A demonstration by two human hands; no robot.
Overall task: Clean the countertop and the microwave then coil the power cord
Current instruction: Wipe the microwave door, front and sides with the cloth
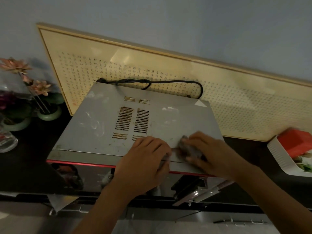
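Note:
A grey microwave (94, 125) with rusty vent slots and white smears on its top stands on the dark countertop (33, 159). My right hand (207, 149) grips a grey cloth (189, 147) and presses it on the front right of the microwave's top. My left hand (145, 164) lies over the top's front edge, fingers curled around the edge beside the cloth. The black power cord (168, 81) lies loosely looped along the microwave's back edge, with its plug at the back left.
A large framed calligraphy panel (236, 92) leans on the wall behind the microwave. Artificial flowers (35, 88) in green holders and a glass vase (6, 141) stand at the left. A white tray (280, 159) with a red box sits at the right.

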